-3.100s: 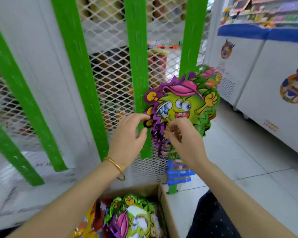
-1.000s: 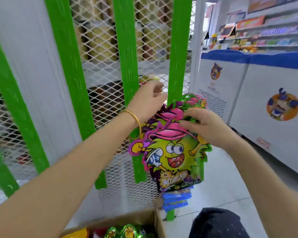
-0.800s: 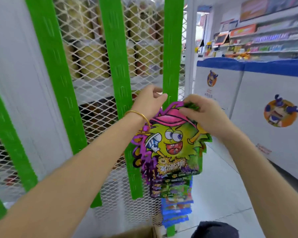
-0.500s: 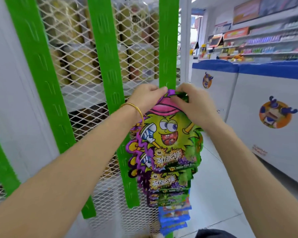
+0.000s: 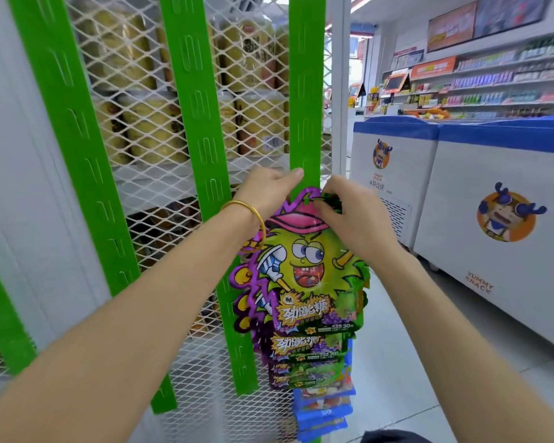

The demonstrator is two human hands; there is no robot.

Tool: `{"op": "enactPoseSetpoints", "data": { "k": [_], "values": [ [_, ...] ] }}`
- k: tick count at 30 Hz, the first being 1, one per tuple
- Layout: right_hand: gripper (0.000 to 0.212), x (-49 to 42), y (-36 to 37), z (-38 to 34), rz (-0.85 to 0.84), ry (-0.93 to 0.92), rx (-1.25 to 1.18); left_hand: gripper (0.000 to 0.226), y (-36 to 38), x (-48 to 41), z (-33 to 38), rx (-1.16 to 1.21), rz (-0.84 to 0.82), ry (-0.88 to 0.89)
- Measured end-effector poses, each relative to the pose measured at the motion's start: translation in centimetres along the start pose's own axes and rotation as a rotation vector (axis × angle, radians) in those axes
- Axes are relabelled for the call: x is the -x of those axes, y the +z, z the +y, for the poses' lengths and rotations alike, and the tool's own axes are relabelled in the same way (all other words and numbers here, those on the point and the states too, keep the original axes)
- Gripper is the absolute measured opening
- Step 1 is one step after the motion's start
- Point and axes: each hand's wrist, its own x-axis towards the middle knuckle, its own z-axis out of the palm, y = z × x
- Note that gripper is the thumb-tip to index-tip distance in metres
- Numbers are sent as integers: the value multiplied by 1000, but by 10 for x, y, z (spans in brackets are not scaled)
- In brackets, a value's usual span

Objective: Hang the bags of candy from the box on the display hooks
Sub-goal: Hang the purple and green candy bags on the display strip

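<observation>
Near the centre of the frame, the front candy bag (image 5: 304,273) (a grinning yellow-green cartoon face in a pink cap) is held up against the rightmost green hanging strip (image 5: 303,91). Its slotted top lies on the strip. The right grip (image 5: 349,219) is clamped on the bag's upper right edge, with fingertips pinched on dark green foil. The left grip (image 5: 266,190), with a gold bangle (image 5: 247,215) at the wrist, sits at the bag's upper left. Its thumb lies against the strip and its fingers curl out of sight, so I cannot tell what it clasps. Below the front bag, more matching bags (image 5: 307,356) overlap down the strip, with blue packets (image 5: 323,407) lowest. White mesh panelling (image 5: 135,91) backs the strips. White chest freezers (image 5: 499,219) with blue lids stand at the right of the frame.
</observation>
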Motion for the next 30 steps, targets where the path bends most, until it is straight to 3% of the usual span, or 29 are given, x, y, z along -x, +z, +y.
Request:
{"op": "enactPoseSetpoints", "data": {
  "k": [7, 11, 13, 15, 19, 24, 27, 30],
  "values": [
    [21, 10, 7, 5, -73, 83, -24, 26, 1, 17, -16, -65, -30, 52],
    [32, 23, 7, 0, 180, 80, -12, 36, 1, 44, -30, -191, 108, 181],
    [27, 40, 10, -10, 319, 18, -9, 37, -1, 68, -45, -257, 200, 267],
    [20, 68, 25, -24, 291, -16, -107, 35, -2, 97, -66, -290, 285, 318],
    [16, 151, 93, -45, -139, -58, -280, 32, -5, 159, -135, -348, 320, 312],
    [17, 251, 195, -53, -840, -31, -297, 31, -12, 239, -236, -337, 191, 73],
    [35, 304, 249, -49, -1208, -63, -171, 32, -13, 283, -292, -332, 103, -118],
    [62, 340, 286, -46, -1396, -180, -51, 29, -10, 299, -320, -390, -10, -251]
  ]
}}
